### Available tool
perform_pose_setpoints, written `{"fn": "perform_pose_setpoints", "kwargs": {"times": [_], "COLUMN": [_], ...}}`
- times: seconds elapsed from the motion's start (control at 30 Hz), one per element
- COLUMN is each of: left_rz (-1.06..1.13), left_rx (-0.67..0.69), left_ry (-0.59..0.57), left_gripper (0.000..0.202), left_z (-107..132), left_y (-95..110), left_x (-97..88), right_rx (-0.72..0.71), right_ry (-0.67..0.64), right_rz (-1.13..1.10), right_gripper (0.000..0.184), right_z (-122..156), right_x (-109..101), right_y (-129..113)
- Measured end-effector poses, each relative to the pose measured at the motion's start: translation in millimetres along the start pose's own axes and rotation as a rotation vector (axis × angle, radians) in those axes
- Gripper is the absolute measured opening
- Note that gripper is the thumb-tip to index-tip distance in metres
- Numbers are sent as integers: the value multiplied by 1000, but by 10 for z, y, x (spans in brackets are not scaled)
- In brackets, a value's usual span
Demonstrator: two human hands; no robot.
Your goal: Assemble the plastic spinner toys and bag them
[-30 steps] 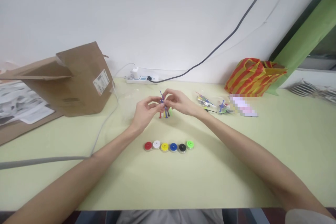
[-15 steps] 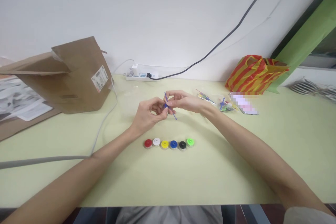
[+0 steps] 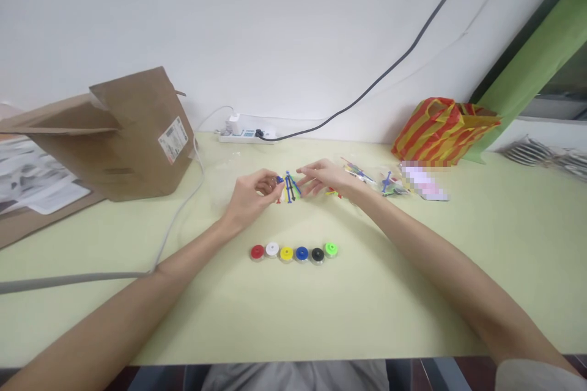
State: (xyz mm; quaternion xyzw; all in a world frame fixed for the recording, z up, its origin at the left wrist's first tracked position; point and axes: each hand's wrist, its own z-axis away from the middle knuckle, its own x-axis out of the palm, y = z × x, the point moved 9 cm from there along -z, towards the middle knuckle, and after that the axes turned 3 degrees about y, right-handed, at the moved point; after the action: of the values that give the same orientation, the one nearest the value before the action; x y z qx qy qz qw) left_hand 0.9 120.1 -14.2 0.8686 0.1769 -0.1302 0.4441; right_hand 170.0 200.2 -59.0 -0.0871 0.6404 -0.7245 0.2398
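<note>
Near the middle of the table, my left hand [image 3: 252, 197] pinches a small blue plastic piece [image 3: 279, 179] between thumb and fingers. Just right of it lie several thin plastic arrow-shaped sticks [image 3: 292, 189] in blue, black, yellow and green, fanned out. My right hand [image 3: 329, 176] is open beside them, fingers stretched out over their right side. Under that hand, small red and yellow pieces [image 3: 334, 193] show in part. Closer to me stands a row of round discs on clear bases: red [image 3: 257, 252], white [image 3: 272, 249], yellow [image 3: 287, 253], blue [image 3: 301, 253], black [image 3: 318, 254] and green [image 3: 331, 248].
A cardboard box [image 3: 132, 146] stands at the left, with a grey cable [image 3: 177, 220] running past it. A power strip [image 3: 245, 134] lies along the wall. Bagged coloured parts [image 3: 394, 183], a phone-like flat object [image 3: 426, 183] and a striped bag [image 3: 440, 134] are at the right.
A blue stick held up between both hands is no longer raised; a fan of coloured sticks now shows there. My right hand has opened and moved slightly right, away from my left.
</note>
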Motion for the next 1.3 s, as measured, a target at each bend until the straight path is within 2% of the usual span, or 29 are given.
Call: {"fn": "perform_pose_setpoints", "kwargs": {"times": [0.13, 0.3, 0.4, 0.53, 0.73, 0.8, 0.87, 0.97, 1.03, 1.13, 1.23, 1.3], "left_rz": [50, 133, 130, 70, -114, -154, -176, -199, -209, -206, -208, -209], "left_rx": [-64, -116, -113, -84, 8, 33, 59, 88, 95, 111, 134, 143], "left_ry": [22, -13, -35, -50, -82, -115, -135, -109, -69, -3, 30, 30], "left_gripper": [36, 42, 40, 37, 36, 37, 40, 42, 42, 41, 39, 39], "left_z": [-8, -14, 1, 21, 15, 18, 28, 39, 42, 39, 33, 31], "left_y": [-73, -125, -80, 18, 69, 63, 63, 66, 60, 55, 63, 64], "left_x": [-19, 25, 55, 71, 74, 90, 98, 74, 42, -7, -19, -2], "right_rx": [-108, -354, -438, -482, -464, -483, -518, -462, -344, -157, -46, -16], "right_ry": [-17, -116, -131, -115, -94, -98, -31, 93, 3, -217, -297, -350], "right_rz": [99, 136, 148, 173, 239, 329, 532, 994, 1188, 1246, 1222, 1130], "right_gripper": [22, 24, 25, 26, 33, 29, 21, 10, 10, 15, 15, 12], "right_z": [18, 163, 255, 294, 295, 344, 414, 520, 605, 842, 1141, 1322], "right_x": [19, 248, 373, 413, 385, 400, 361, 222, 159, 86, 23, 49], "right_y": [-146, -480, -597, -657, -657, -716, -813, -864, -726, -379, -143, -83]}}
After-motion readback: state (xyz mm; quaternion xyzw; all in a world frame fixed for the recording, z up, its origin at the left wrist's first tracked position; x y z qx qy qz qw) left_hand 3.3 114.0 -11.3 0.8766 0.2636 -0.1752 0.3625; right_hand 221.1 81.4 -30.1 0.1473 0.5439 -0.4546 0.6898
